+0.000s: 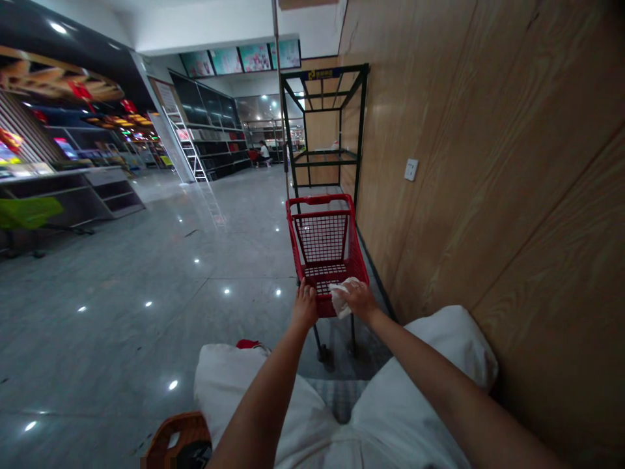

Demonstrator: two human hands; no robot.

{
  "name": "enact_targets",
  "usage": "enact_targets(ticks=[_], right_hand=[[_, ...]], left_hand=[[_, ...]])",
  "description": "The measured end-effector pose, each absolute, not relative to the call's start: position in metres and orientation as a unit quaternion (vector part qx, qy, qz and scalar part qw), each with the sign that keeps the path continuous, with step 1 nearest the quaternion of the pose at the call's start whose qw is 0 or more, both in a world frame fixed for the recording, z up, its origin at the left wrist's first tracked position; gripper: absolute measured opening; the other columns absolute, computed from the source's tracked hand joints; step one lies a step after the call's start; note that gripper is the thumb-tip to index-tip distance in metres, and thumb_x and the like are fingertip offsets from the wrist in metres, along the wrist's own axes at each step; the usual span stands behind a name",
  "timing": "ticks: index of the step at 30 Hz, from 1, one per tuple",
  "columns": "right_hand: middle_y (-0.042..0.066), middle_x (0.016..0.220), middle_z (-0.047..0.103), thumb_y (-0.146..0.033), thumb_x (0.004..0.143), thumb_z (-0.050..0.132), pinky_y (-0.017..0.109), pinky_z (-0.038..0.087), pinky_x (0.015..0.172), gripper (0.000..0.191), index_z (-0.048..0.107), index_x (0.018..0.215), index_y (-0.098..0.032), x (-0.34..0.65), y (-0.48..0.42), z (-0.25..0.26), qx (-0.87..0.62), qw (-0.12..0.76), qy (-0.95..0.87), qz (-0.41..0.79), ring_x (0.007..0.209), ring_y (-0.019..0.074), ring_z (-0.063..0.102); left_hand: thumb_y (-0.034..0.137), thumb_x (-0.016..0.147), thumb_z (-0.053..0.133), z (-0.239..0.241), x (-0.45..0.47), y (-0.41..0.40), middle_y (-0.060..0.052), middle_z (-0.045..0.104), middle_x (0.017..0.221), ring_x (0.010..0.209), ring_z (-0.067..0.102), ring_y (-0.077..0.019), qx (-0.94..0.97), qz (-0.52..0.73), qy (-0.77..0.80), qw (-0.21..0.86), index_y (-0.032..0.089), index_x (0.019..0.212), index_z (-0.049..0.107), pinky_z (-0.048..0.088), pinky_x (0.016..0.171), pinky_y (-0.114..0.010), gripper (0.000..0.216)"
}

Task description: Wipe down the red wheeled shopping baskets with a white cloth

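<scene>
A small red shopping cart [325,238] with a mesh back panel stands upright in front of my knees. My left hand [305,303] rests on the near left corner of its basket, with the fingers wrapped over the rim. At the near right part of the rim, my right hand [360,298] is closed on a crumpled white cloth [340,301], which lies against the cart's front edge. Part of the rim is hidden behind the cloth and the hands.
A wood-panelled wall [469,195] runs close along my right. Behind the cart stands a tall dark metal rack [362,124]. A brown wicker basket [161,443] sits low at my left. Farther left are a counter [110,189], a green cart [32,212] and a ladder [190,146].
</scene>
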State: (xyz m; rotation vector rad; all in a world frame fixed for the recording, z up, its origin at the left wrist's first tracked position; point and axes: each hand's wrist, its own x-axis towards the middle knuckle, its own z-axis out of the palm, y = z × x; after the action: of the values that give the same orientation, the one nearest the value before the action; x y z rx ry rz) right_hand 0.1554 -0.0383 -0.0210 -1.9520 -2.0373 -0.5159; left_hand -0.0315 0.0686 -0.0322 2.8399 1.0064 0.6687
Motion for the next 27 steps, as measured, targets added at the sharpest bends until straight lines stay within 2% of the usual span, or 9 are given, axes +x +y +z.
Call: enact_targets(ticks=[5, 9, 11, 15, 20, 23, 27], right_hand=[[0.006, 0.124, 0.056, -0.017, 0.090, 0.044, 0.044, 0.029, 0.098, 0.044, 0.053, 0.129, -0.034, 0.151, -0.045, -0.022, -0.736, 0.143, -0.641, -0.166, 0.113, 0.0249, 0.044], [0.007, 0.125, 0.055, -0.026, 0.092, 0.043, 0.049, 0.026, 0.099, 0.040, 0.051, 0.132, -0.032, 0.100, -0.028, -0.023, -0.743, 0.173, -0.629, -0.152, 0.116, 0.0277, 0.041], [0.008, 0.125, 0.055, -0.032, 0.093, 0.043, 0.049, 0.027, 0.099, 0.038, 0.052, 0.129, -0.031, 0.090, -0.022, -0.022, -0.737, 0.179, -0.633, -0.156, 0.115, 0.0280, 0.042], [0.007, 0.115, 0.060, -0.029, 0.092, 0.045, 0.046, 0.027, 0.100, 0.029, 0.061, 0.116, -0.030, 0.125, -0.027, -0.018, -0.707, 0.140, -0.672, -0.170, 0.109, 0.0247, 0.046], [0.008, 0.116, 0.058, -0.024, 0.090, 0.046, 0.044, 0.022, 0.105, 0.027, 0.063, 0.110, -0.027, 0.177, -0.049, -0.019, -0.718, 0.105, -0.661, -0.191, 0.113, 0.0242, 0.044], [0.009, 0.119, 0.056, -0.031, 0.089, 0.049, 0.042, 0.026, 0.101, 0.030, 0.061, 0.115, -0.026, 0.160, -0.048, -0.020, -0.729, 0.120, -0.647, -0.188, 0.113, 0.0261, 0.043], [0.011, 0.126, 0.052, -0.043, 0.083, 0.055, 0.044, 0.027, 0.097, 0.045, 0.056, 0.124, -0.025, 0.110, -0.030, -0.022, -0.715, 0.153, -0.659, -0.176, 0.112, 0.0287, 0.042]], left_hand=[[0.013, 0.072, 0.052, -0.036, -0.017, 0.059, -0.019, 0.048, 0.123, 0.142, 0.014, -0.0304, 0.913, 0.229, 0.335, 0.038, 0.011, 0.114, 0.046, 0.022, 0.113, -0.052, 0.042], [0.011, 0.071, 0.050, -0.036, -0.013, 0.057, -0.016, 0.052, 0.116, 0.140, 0.020, -0.0311, 0.918, 0.226, 0.324, 0.036, 0.012, 0.118, 0.045, 0.018, 0.113, -0.057, 0.048], [0.010, 0.072, 0.050, -0.034, -0.017, 0.059, -0.017, 0.051, 0.118, 0.140, 0.022, -0.0305, 0.920, 0.220, 0.321, 0.039, 0.012, 0.116, 0.046, 0.019, 0.113, -0.056, 0.044], [0.014, 0.076, 0.051, -0.028, -0.025, 0.062, -0.019, 0.047, 0.126, 0.143, 0.013, -0.0302, 0.920, 0.201, 0.332, 0.048, 0.014, 0.110, 0.047, 0.023, 0.112, -0.052, 0.034], [0.015, 0.071, 0.056, -0.027, -0.020, 0.056, -0.018, 0.046, 0.128, 0.143, 0.008, -0.0308, 0.917, 0.200, 0.341, 0.050, 0.015, 0.111, 0.045, 0.022, 0.112, -0.052, 0.042], [0.015, 0.066, 0.059, -0.028, -0.014, 0.050, -0.019, 0.046, 0.127, 0.143, 0.009, -0.0335, 0.914, 0.216, 0.342, 0.045, 0.014, 0.113, 0.044, 0.021, 0.112, -0.055, 0.050], [0.014, 0.064, 0.058, -0.029, -0.014, 0.048, -0.020, 0.047, 0.125, 0.142, 0.011, -0.0345, 0.913, 0.219, 0.342, 0.045, 0.012, 0.114, 0.044, 0.021, 0.112, -0.055, 0.052]])
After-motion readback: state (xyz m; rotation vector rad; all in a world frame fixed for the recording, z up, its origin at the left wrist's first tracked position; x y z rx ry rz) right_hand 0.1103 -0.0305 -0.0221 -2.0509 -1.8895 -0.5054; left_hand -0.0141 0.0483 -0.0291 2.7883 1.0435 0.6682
